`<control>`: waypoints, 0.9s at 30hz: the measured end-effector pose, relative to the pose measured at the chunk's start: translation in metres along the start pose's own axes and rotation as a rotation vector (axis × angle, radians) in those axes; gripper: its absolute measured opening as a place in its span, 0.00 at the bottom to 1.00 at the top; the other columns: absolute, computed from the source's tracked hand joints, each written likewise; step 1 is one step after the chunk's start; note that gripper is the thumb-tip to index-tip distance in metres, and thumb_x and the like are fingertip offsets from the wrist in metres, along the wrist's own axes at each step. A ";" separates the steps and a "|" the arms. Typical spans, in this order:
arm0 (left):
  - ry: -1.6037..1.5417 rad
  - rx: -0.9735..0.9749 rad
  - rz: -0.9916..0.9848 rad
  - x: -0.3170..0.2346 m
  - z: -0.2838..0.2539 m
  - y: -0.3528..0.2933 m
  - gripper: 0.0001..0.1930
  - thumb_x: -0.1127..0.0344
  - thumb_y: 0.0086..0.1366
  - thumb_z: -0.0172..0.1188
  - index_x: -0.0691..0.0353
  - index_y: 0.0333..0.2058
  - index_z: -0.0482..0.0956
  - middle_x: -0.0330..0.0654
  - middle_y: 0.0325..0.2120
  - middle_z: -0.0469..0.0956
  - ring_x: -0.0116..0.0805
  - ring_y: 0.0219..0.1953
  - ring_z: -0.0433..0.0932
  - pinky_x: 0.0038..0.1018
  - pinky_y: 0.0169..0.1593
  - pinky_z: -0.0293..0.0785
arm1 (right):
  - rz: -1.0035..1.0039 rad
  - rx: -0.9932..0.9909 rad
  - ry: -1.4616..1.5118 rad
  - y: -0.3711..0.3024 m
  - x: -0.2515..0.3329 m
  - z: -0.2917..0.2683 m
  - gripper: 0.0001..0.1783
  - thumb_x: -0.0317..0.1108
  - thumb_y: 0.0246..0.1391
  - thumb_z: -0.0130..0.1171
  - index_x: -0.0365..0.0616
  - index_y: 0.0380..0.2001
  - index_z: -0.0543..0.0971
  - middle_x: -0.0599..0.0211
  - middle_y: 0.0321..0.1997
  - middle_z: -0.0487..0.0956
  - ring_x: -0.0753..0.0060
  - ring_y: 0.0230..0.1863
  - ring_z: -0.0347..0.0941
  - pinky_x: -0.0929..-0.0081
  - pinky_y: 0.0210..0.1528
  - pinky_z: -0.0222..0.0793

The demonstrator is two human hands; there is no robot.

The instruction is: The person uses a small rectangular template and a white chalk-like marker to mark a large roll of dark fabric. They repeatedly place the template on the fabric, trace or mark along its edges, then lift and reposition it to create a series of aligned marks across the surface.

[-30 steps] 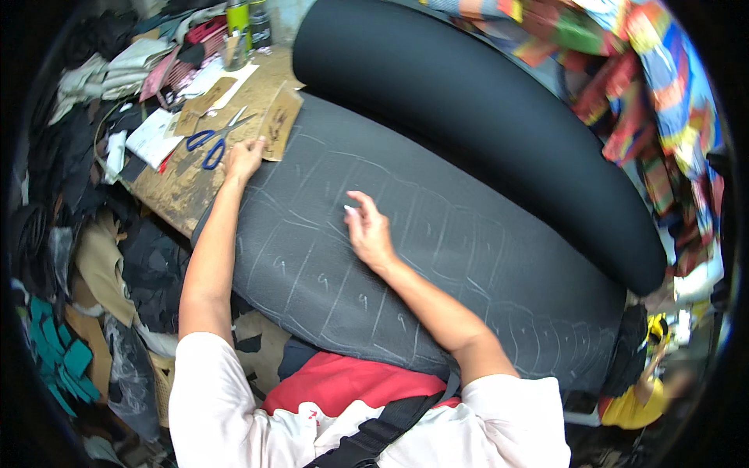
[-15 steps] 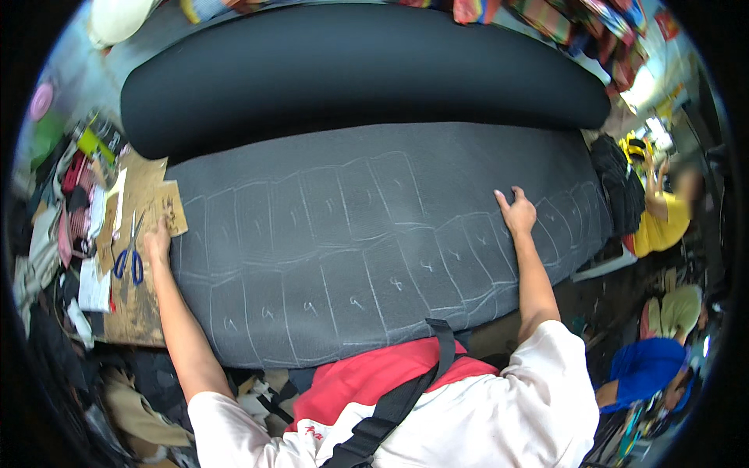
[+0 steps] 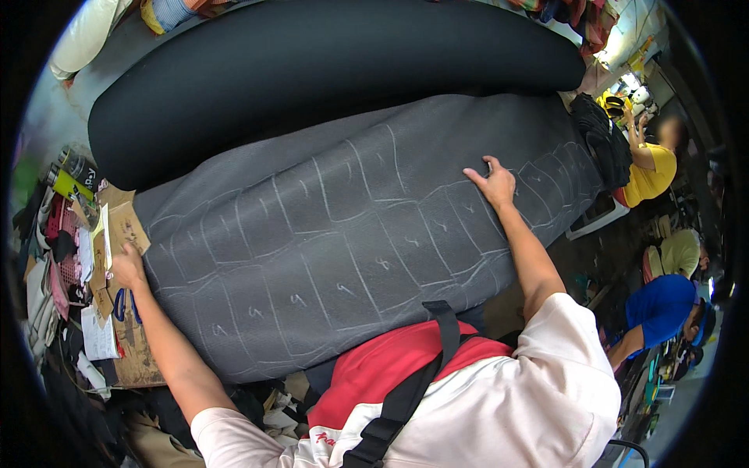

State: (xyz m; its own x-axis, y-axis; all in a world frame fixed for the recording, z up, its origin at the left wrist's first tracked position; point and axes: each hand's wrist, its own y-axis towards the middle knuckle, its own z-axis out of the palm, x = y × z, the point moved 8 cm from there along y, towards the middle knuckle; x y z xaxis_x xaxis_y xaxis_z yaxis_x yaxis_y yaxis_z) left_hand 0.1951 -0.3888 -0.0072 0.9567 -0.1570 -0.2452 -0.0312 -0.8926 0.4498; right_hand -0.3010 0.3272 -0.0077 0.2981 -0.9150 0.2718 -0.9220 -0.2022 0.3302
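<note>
Dark grey fabric (image 3: pixel 273 204), marked with rows of white chalk outlines and small chalk marks, spreads in front of me. My right hand (image 3: pixel 497 184) rests on it at the right, thumb and forefinger spread apart. At the left edge my left hand (image 3: pixel 127 267) has its fingers closed at the lower edge of a brown cardboard piece (image 3: pixel 127 224). The fingertips are partly hidden there. Blue-handled scissors (image 3: pixel 119 305) lie just below that hand, partly covered by my wrist.
A thick black roll (image 3: pixel 335 70) lies across the far side. Bottles (image 3: pixel 69 182), papers (image 3: pixel 99 335) and cloth scraps crowd the left. Folded black cloth (image 3: pixel 601 139) sits at the right end. A person in yellow (image 3: pixel 651 171) and one in blue (image 3: pixel 662 308) are at the right.
My view has tilted and shifted. My left hand has moved down and left along the cardboard, toward the scissors. The fabric shows more folds; my right hand keeps its spread pose.
</note>
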 end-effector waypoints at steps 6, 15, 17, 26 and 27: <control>0.159 -0.024 0.009 0.049 -0.017 0.051 0.30 0.43 0.57 0.44 0.66 0.30 0.82 0.59 0.29 0.79 0.58 0.34 0.79 0.47 0.39 0.73 | -0.188 0.098 0.123 -0.052 0.079 0.011 0.40 0.65 0.31 0.66 0.44 0.42 0.76 0.59 0.28 0.79 0.61 0.35 0.75 0.65 0.43 0.64; 0.224 -0.042 -0.365 0.141 -0.053 -0.001 0.36 0.35 0.58 0.42 0.67 0.35 0.81 0.59 0.37 0.78 0.55 0.44 0.75 0.47 0.48 0.70 | -0.417 0.137 0.385 -0.108 0.106 -0.011 0.33 0.58 0.28 0.72 0.48 0.37 0.78 0.69 0.17 0.71 0.69 0.21 0.67 0.70 0.32 0.62; -0.136 -0.041 -0.409 0.126 -0.061 -0.004 0.35 0.35 0.60 0.43 0.66 0.41 0.78 0.56 0.42 0.77 0.54 0.45 0.75 0.49 0.49 0.68 | -0.318 0.110 0.407 -0.091 0.069 -0.024 0.32 0.56 0.30 0.72 0.46 0.36 0.78 0.65 0.20 0.75 0.69 0.20 0.70 0.72 0.29 0.64; -1.796 0.623 -0.369 -0.174 -0.051 -0.158 0.34 0.42 0.61 0.53 0.57 0.59 0.59 0.46 0.58 0.58 0.53 0.60 0.54 0.67 0.55 0.52 | 0.654 0.171 1.335 0.106 -0.012 0.023 0.45 0.63 0.41 0.64 0.23 0.39 0.71 0.80 0.11 0.52 0.85 0.12 0.50 0.46 0.45 0.70; -1.823 0.664 -0.428 -0.203 -0.047 -0.164 0.36 0.42 0.61 0.53 0.57 0.60 0.57 0.47 0.59 0.53 0.55 0.61 0.50 0.68 0.54 0.52 | 0.710 0.186 1.438 0.127 0.000 0.034 0.46 0.64 0.41 0.63 0.22 0.39 0.70 0.82 0.11 0.48 0.86 0.11 0.46 0.40 0.47 0.68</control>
State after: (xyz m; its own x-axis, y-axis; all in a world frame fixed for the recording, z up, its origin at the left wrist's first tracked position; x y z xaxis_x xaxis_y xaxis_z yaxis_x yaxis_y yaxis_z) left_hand 0.0200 -0.1906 0.0092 -0.4307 0.2873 -0.8555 -0.4167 -0.9042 -0.0939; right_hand -0.4259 0.2895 0.0039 -0.3060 0.2091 0.9288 -0.9516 -0.0377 -0.3051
